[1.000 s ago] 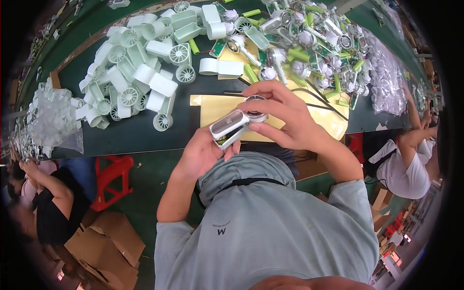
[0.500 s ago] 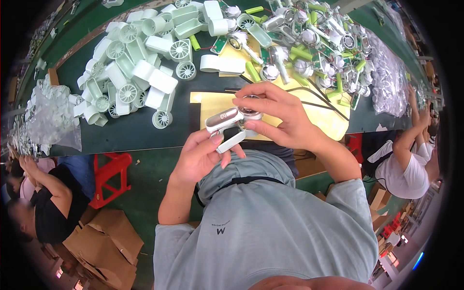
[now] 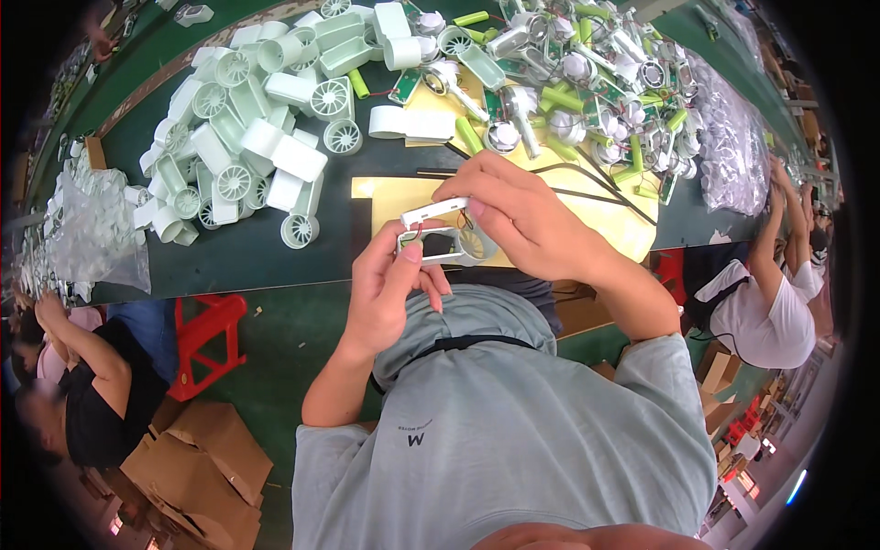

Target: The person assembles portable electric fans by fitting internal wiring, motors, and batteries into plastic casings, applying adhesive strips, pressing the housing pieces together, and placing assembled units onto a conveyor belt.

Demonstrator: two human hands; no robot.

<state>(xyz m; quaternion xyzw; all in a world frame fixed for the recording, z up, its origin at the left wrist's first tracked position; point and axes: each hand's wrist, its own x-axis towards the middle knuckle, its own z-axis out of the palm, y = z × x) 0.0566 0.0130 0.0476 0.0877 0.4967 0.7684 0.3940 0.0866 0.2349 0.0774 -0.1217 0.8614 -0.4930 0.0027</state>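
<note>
Above the table's near edge, my two hands hold the parts of a small handheld fan. My left hand [image 3: 380,291] is closed on the lower part, a pale fan housing [image 3: 444,260] whose long side opening shows. Around the white fan insert [image 3: 433,214] my right hand [image 3: 532,220] is closed at its right end. The insert lies tilted just above the housing, its narrow edge with small slots facing me. Thin red wires show between the two pieces. The right fingers hide the round end of the insert.
Pale green housings [image 3: 291,154] are heaped at the left. Fan inserts with green batteries and circuit boards [image 3: 568,96] pile up at the right, beside clear plastic bags [image 3: 733,147]. Yellow sheet [image 3: 403,197] and dark strips lie before me. Co-workers sit on both sides.
The fan has been turned: the insert's shiny face and round end showed before, now its slotted edge does. My right fingers have closed further over the round end.
</note>
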